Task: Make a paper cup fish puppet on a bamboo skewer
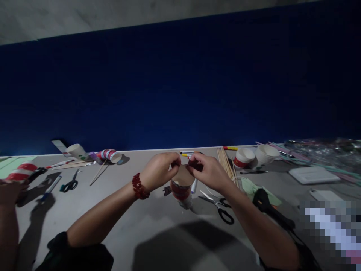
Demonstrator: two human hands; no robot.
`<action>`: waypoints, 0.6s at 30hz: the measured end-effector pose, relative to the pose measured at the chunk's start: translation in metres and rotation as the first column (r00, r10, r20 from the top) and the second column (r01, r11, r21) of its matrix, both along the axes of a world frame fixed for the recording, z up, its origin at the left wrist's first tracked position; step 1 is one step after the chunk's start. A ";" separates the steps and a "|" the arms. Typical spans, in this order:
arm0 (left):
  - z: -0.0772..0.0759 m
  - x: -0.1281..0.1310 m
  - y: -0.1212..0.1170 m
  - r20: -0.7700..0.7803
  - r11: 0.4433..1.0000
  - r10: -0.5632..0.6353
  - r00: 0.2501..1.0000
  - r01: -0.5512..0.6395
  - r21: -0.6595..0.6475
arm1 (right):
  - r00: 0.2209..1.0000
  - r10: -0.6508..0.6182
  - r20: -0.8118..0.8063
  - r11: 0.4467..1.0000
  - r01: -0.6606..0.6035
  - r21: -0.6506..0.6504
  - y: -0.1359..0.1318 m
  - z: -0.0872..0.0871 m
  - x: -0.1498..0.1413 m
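A paper cup point(182, 188) with a red band is held above the grey table point(158, 233), its open mouth tilted toward me. My left hand point(159, 169), with a red bead bracelet at the wrist, pinches the cup's rim on the left. My right hand point(207, 171) pinches the rim on the right, with a small dark piece between its fingers. Black-handled scissors point(220, 207) lie on the table just below my right wrist.
Wooden sticks point(225, 162), two paper bowls point(255, 155), markers point(187, 153) and a black glue gun point(267, 206) lie to the right. On the left are more scissors point(70, 183), decorated cups point(108, 155) and another person's hand point(9, 192). A blue wall stands behind.
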State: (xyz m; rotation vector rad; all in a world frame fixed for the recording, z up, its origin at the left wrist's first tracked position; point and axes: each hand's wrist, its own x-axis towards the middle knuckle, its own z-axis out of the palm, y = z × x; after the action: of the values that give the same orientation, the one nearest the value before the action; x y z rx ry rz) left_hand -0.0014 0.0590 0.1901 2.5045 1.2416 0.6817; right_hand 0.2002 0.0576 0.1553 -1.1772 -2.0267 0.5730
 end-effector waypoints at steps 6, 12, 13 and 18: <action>-0.002 0.001 0.001 -0.015 1.000 0.003 1.000 -0.003 -0.008 | 1.000 0.006 0.029 0.999 -0.007 0.037 0.000 -0.001 0.002; -0.001 0.003 -0.001 -0.020 1.000 0.002 1.000 -0.002 -0.021 | 0.998 0.032 0.059 0.995 -0.038 0.096 0.001 -0.002 0.002; -0.001 0.003 -0.001 -0.019 1.000 0.007 1.000 -0.007 -0.020 | 0.998 0.030 0.061 0.994 -0.036 0.103 0.001 -0.002 0.002; -0.002 0.002 0.001 -0.022 1.000 0.024 0.999 -0.024 -0.004 | 0.997 0.027 0.068 0.996 -0.032 0.078 0.001 -0.003 0.002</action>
State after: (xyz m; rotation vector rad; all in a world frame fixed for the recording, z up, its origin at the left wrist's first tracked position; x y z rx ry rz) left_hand 0.0008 0.0595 0.1884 2.5041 1.2814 0.6575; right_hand 0.2018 0.0590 0.1528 -1.1351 -2.1071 0.4691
